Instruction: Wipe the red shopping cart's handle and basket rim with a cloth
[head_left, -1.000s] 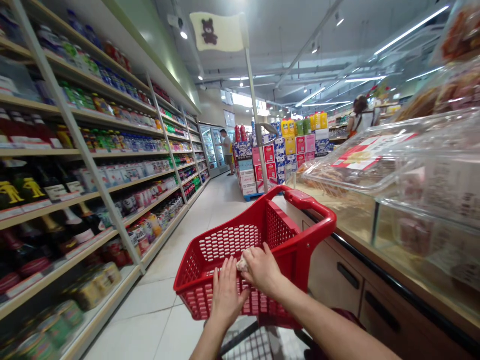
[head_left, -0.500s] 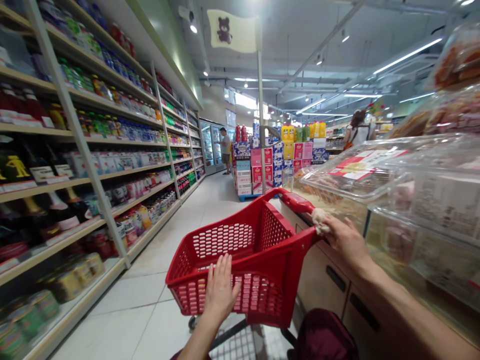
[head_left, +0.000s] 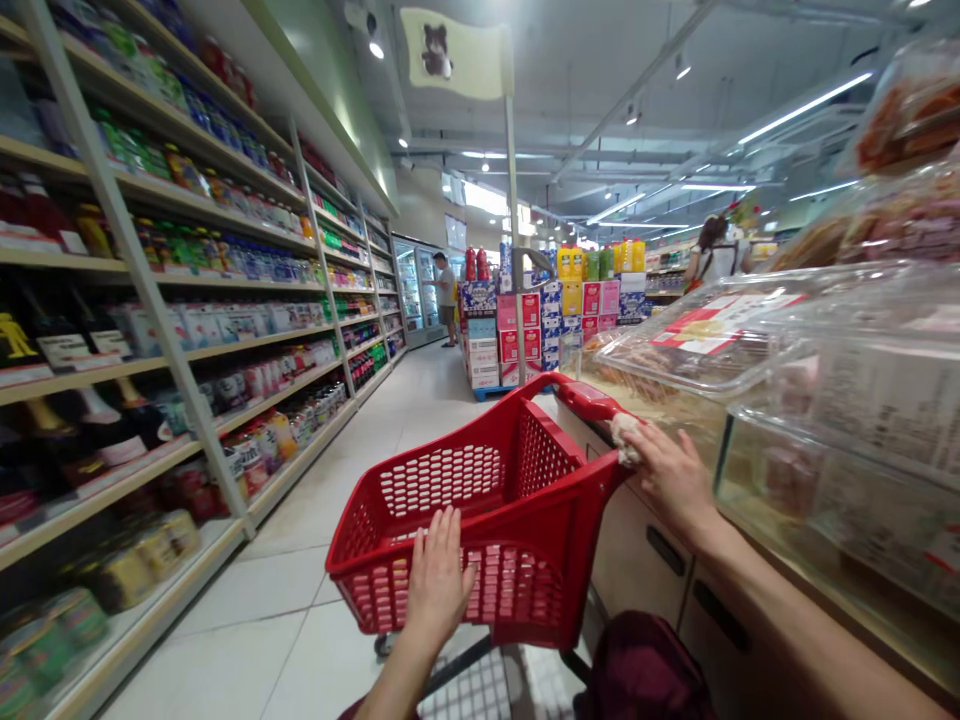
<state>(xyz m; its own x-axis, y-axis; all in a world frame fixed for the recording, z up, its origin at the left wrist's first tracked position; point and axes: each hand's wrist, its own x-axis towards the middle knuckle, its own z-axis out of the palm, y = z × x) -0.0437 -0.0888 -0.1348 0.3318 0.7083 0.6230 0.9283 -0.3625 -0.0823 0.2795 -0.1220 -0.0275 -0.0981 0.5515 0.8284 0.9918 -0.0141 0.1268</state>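
A red plastic shopping cart (head_left: 555, 590) with slotted walls stands side-on before me, its basket showing nothing inside. My left hand (head_left: 439, 575) rests flat against the near side wall, fingers stretched over the rim. At the cart's right end, my right hand (head_left: 670, 472) presses a crumpled whitish cloth (head_left: 625, 440) against the corner by the red handle (head_left: 589, 400). The fingers are bent over the cloth, with the thumb side partly hidden.
Tall shelves of bottles and cans (head_left: 247, 320) line the left. Clear plastic food boxes (head_left: 690, 340) are stacked on a counter close at right. Boxed drinks (head_left: 517, 330) stand ahead on a blue pallet. One person (head_left: 444, 295) is by the fridges, another (head_left: 712, 255) farther right.
The view has shifted slightly, so the scene sits a little further left. My right hand and the cloth have moved slightly along the handle corner; my left hand stays on the cart wall.
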